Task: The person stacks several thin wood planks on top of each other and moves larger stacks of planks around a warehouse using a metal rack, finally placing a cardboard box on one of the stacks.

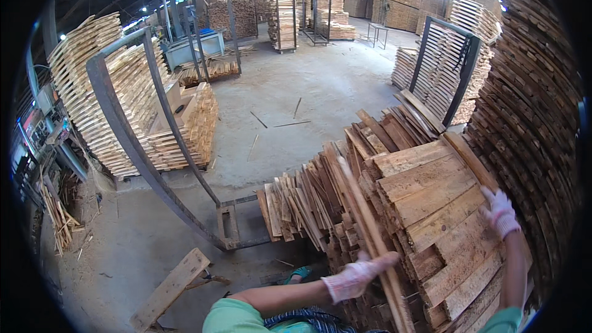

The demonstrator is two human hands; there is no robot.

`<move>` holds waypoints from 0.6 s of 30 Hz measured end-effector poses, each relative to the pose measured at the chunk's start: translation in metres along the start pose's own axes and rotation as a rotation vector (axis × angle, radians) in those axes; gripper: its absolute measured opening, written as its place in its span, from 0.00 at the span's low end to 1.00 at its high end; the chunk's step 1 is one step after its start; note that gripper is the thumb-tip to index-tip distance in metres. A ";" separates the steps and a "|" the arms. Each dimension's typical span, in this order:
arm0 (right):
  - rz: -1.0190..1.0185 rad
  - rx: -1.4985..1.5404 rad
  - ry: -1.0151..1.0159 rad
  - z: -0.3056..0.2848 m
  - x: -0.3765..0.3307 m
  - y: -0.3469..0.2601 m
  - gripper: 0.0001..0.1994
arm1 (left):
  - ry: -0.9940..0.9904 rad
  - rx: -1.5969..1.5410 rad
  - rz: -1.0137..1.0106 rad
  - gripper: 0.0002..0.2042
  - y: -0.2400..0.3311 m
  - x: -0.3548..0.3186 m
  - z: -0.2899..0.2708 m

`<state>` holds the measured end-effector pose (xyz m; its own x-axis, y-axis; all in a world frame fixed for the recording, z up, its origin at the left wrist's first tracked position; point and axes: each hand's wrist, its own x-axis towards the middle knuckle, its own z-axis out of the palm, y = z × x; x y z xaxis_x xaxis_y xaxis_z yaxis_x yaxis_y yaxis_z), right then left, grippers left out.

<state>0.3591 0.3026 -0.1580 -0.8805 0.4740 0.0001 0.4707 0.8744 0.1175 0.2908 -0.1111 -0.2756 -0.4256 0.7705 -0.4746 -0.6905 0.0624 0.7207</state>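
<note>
Diagonally, a long board (365, 217) underlies the clasping left grip (357, 277) (right grip (501, 213): closure unclear).

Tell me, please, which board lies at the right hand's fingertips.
The narrow brown board beside the tall dark stack; its near end meets the right hand, and it runs crosswise to the wider boards.

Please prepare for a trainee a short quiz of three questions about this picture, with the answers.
1. True or false: the left hand and the right hand are both gloved.

2. Which of these is nearest to the left hand?
A) a roof light
B) a long narrow board
C) a loose strip on the floor

3. Fill in: the nearest dark metal frame stands to the ____ of the wood stack beneath the right hand.

Key: 1. True. 2. B. 3. Left.
</note>
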 end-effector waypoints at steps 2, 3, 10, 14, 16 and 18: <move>-0.106 0.159 0.140 0.003 -0.065 0.028 0.31 | 0.111 -0.010 0.018 0.62 0.005 0.000 -0.016; -0.019 0.240 0.096 -0.013 -0.108 0.027 0.31 | 0.057 -0.023 -0.010 0.58 0.008 0.008 -0.026; 0.926 -0.220 -0.129 0.095 -0.368 0.203 0.31 | -0.073 0.118 -0.082 0.39 0.019 0.076 0.020; 0.977 -0.254 -0.237 0.139 -0.381 0.216 0.30 | -0.162 -0.055 0.066 0.43 -0.002 0.068 0.010; 0.968 -0.273 -0.255 0.156 -0.384 0.221 0.30 | -0.104 -0.847 -0.139 0.42 -0.003 0.042 0.021; 0.952 -0.288 -0.268 0.172 -0.384 0.224 0.30 | -0.011 -1.630 -0.332 0.42 0.002 0.015 0.028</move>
<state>0.8121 0.3349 -0.3028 -0.0919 0.9958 0.0005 0.9044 0.0832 0.4184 0.2997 -0.0818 -0.2668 -0.1458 0.8648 -0.4804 -0.5934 -0.4650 -0.6570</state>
